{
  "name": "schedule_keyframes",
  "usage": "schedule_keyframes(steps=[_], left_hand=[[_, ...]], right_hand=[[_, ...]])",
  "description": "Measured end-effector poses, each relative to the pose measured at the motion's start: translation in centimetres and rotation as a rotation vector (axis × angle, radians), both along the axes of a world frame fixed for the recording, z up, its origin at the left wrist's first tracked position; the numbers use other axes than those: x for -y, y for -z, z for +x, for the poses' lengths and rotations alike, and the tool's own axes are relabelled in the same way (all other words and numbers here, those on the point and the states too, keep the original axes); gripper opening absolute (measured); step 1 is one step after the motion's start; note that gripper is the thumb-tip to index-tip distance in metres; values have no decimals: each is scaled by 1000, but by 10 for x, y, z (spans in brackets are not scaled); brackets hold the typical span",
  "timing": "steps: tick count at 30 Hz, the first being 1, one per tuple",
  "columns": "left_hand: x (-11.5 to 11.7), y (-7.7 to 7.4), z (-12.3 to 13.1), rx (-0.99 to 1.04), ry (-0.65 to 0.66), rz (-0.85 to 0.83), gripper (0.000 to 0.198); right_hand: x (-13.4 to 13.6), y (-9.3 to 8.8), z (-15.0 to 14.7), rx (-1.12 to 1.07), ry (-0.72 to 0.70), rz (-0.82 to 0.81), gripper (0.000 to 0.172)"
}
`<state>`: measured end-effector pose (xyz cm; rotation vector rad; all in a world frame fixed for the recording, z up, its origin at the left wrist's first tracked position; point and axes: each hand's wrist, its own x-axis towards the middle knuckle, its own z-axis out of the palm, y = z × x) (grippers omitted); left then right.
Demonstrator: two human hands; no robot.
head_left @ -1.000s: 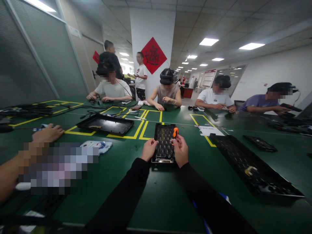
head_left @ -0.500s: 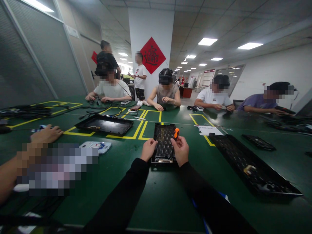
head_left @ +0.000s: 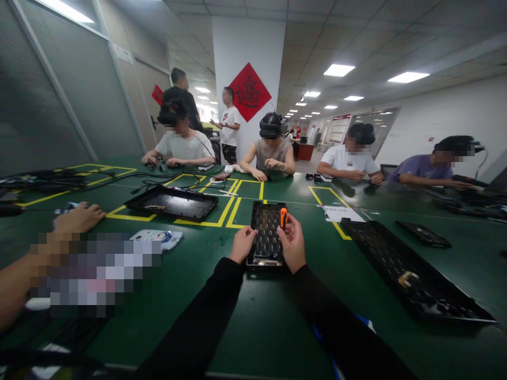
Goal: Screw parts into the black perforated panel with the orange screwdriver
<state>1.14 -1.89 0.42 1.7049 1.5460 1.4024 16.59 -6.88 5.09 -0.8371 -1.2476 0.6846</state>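
Observation:
A black keypad-like casing with rows of small slots lies in front of me on the green table, its long side pointing away. My left hand pinches its left edge between thumb and fingers. At the right edge, my right hand is closed around a small orange-and-black handled tool, which stands nearly upright. Its tip is hidden, and its exact kind is unclear. The right thumb rests close to the casing's edge. A pale metallic part shows at the near end of the casing.
A long black shell lies on the right, with a smaller black panel beyond it. Left of centre sits a black tray. A co-worker's hand rests near a clear printed pouch. Other people work across the table.
The orange-and-black tool has turned slightly in my right hand and now looks narrower. My right fingers have shifted a little around it. My left hand keeps its hold.

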Motion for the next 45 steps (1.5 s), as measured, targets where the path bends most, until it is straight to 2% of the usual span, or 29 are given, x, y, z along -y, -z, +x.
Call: schedule_keyframes(steps=[5,8,14,20,28,34,41,43,45], left_hand=[[1,-2,0,7,1,-1,25],[2,-2,1,5,0,1,26],[2,-3,1,-7,1,10,26],[1,-2,1,1,-1,3,26],[2,-4,1,17,-10,-26,27],[2,-3,1,24,-8,-29,26],[0,-2,1,15,-10,-9,26],[1,-3,1,19,-13,-21,26],[1,-5,2,19,-13,-32,25]], right_hand=[[-1,2,2,41,89,-11,39],[0,1,1,31,36,-32,34],[3,0,-1,-8,-128,-47,37],[2,1,0,-99,-169,-65,31],[-1,0,4,15,-80,-77,25],[5,-9,5,182,21,67,28],[-2,2,5,84,120,-22,41],[-2,3,3,20,103,-42,45],[0,2,2,-6,64,-39,41]])
